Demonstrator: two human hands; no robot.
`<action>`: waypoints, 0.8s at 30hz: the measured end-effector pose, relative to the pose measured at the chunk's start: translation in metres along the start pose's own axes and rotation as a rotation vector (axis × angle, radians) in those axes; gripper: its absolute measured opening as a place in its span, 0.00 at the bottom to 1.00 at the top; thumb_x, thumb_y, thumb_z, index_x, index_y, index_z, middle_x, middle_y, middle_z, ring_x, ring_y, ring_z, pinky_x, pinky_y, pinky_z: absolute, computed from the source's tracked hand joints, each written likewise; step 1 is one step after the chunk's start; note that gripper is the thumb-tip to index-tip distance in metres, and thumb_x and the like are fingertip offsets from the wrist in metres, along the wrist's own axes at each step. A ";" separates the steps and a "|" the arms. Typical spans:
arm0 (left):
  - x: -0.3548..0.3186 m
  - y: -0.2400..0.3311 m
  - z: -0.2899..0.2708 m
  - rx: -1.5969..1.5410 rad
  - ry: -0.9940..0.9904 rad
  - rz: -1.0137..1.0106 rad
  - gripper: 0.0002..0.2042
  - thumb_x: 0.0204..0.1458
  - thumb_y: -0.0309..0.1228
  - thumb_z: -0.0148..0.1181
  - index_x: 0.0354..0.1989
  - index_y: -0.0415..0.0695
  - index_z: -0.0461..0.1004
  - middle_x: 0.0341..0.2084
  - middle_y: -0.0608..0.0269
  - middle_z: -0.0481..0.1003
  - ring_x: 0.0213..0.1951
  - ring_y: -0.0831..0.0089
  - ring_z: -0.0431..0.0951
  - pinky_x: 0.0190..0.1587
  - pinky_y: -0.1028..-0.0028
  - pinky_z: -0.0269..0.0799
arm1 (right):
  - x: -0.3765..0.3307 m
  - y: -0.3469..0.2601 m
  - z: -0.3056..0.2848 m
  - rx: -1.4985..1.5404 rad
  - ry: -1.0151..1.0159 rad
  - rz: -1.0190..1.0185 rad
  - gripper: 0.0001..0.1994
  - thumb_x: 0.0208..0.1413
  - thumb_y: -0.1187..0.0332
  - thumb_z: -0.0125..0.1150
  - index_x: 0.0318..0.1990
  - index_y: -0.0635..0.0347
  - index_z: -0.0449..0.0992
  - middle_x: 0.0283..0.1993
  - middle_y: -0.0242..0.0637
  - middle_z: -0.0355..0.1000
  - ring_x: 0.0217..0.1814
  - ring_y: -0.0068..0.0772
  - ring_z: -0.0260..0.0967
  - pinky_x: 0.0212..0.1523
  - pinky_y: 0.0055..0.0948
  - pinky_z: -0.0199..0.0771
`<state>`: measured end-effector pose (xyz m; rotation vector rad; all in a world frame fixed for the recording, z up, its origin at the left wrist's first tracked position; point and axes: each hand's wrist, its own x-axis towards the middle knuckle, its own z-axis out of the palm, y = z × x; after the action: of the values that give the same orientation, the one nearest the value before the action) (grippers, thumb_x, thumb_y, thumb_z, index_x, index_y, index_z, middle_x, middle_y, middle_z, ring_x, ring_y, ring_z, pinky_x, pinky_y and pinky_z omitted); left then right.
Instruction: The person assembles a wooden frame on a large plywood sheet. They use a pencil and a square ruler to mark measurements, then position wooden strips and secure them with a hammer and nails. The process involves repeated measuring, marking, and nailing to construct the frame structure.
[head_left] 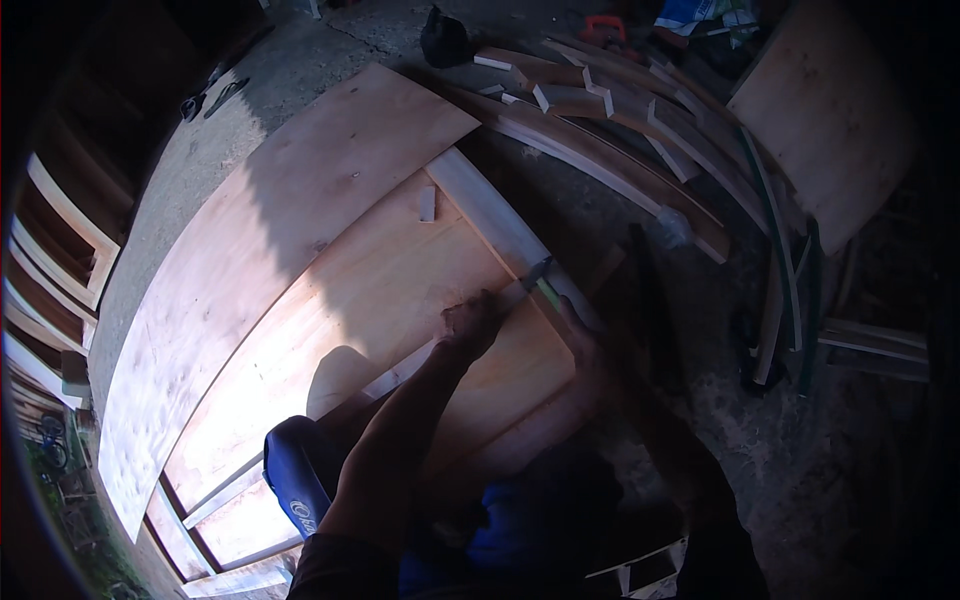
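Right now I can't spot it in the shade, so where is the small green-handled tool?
In the head view, the green-handled tool sits just right of centre, on the pale wooden frame rail, between the left hand and right hand.

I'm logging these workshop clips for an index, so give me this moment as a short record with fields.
setting: concrete floor with woodwork spread over it
work piece: wooden frame lying over plywood sheets
left hand: left hand pressed on a thin wooden strip crossing the panel
right hand: right hand at the frame rail, holding a slim tool with a greenish handle; what the tool is cannot be told
nearby: pile of curved wooden slats beyond the frame, small wood block on the panel
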<state>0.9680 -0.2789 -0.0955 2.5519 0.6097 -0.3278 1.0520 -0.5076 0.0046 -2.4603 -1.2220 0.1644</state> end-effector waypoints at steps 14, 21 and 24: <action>-0.028 0.000 -0.012 0.129 0.185 0.010 0.29 0.56 0.48 0.59 0.59 0.43 0.63 0.55 0.47 0.66 0.56 0.51 0.67 0.57 0.52 0.63 | 0.002 0.015 0.017 -0.127 -0.243 0.038 0.35 0.58 0.70 0.56 0.73 0.44 0.54 0.22 0.47 0.71 0.23 0.45 0.72 0.25 0.43 0.68; -0.041 -0.025 0.000 0.118 0.136 -0.029 0.31 0.57 0.60 0.52 0.52 0.41 0.67 0.48 0.46 0.70 0.53 0.48 0.72 0.54 0.51 0.67 | 0.003 -0.011 0.001 0.023 0.145 -0.066 0.30 0.59 0.73 0.57 0.70 0.53 0.61 0.30 0.49 0.75 0.30 0.47 0.75 0.34 0.42 0.73; -0.034 -0.026 0.000 0.106 0.124 -0.017 0.31 0.57 0.61 0.51 0.49 0.41 0.69 0.46 0.46 0.72 0.51 0.49 0.73 0.53 0.52 0.69 | 0.003 -0.014 0.001 0.033 0.148 0.002 0.27 0.60 0.72 0.56 0.68 0.53 0.64 0.34 0.50 0.76 0.34 0.47 0.76 0.37 0.42 0.74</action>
<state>0.9260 -0.2709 -0.0946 2.6859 0.6768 -0.2143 1.0428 -0.4974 0.0092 -2.3988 -1.1444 0.0030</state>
